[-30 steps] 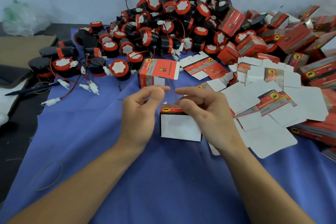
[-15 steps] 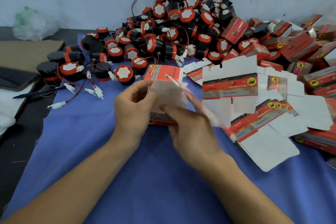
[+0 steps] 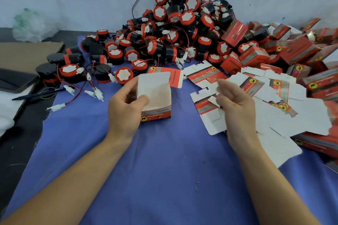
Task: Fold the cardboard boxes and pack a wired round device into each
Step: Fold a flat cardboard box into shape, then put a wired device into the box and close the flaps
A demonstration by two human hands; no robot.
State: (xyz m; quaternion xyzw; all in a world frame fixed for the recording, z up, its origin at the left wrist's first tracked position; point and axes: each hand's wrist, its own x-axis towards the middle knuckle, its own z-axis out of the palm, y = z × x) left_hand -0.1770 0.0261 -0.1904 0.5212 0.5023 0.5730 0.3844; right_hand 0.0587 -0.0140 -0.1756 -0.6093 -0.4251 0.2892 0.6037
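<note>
A red and white cardboard box (image 3: 157, 103) stands upright on the blue cloth (image 3: 146, 160), its top open and its white lid flap raised. My left hand (image 3: 126, 104) grips its left side, thumb over the front rim. My right hand (image 3: 233, 100) hovers to the right, apart from the box, fingers loosely curled above a flat unfolded carton (image 3: 208, 109); it holds nothing. A heap of round black and red wired devices (image 3: 173, 29) lies behind the box.
Flat cartons (image 3: 285, 107) are spread at the right, with packed red boxes (image 3: 292, 49) piled behind them. Loose devices with white plugs (image 3: 91, 93) lie at the left. A pen (image 3: 38, 94), brown cardboard (image 3: 27, 51) and a plastic bag (image 3: 29, 25) sit off the cloth.
The box was turned upright and opened out in my left hand. My right hand let go of it and moved off to the right, over the flat cartons.
</note>
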